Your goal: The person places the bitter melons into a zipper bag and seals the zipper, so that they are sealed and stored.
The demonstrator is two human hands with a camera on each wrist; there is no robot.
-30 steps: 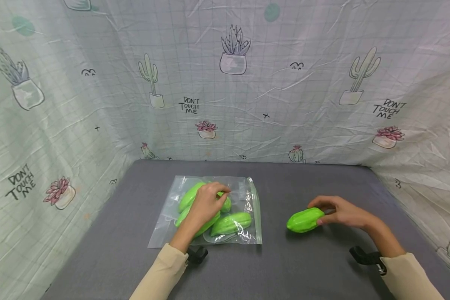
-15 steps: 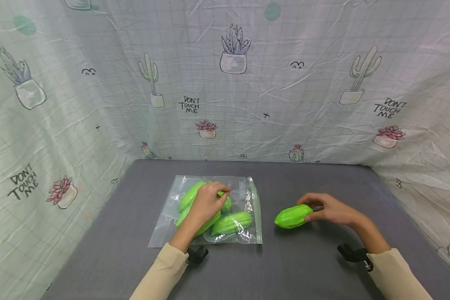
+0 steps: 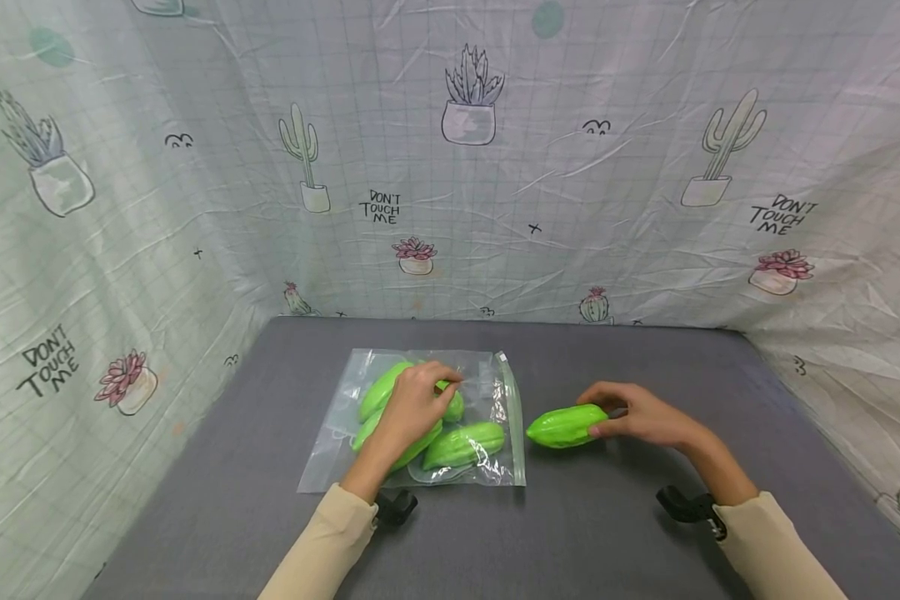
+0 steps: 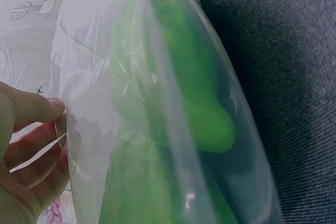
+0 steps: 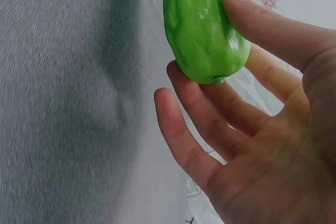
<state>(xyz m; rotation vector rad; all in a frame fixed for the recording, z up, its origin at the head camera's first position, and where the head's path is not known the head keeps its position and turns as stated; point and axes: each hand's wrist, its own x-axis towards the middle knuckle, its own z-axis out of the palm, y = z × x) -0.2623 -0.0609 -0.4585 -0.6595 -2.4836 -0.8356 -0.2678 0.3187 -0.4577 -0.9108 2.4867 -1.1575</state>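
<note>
A clear zip bag (image 3: 487, 477) lies flat on the table with several bright green bitter melons (image 3: 465, 444) inside, its zip edge facing right. My left hand (image 3: 414, 406) is over the bag, thumb and forefinger pinching its upper film; in the left wrist view the film (image 4: 86, 145) rises from those fingers (image 4: 44, 106). To the right of the bag, my right hand (image 3: 637, 412) grips another bitter melon (image 3: 566, 426) by one end, its pointed tip close to the zip edge. Thumb and fingers (image 5: 181, 135) hold its stem end in the right wrist view.
A dark grey table (image 3: 555, 533) carries everything. A pale patterned cloth (image 3: 532, 167) hangs behind it and along both sides. Black wrist straps (image 3: 396, 508) sit on both wrists.
My right hand has carried its bitter melon leftward and slightly away from me, close to the bag's zip edge. The left hand and the bag have stayed put.
</note>
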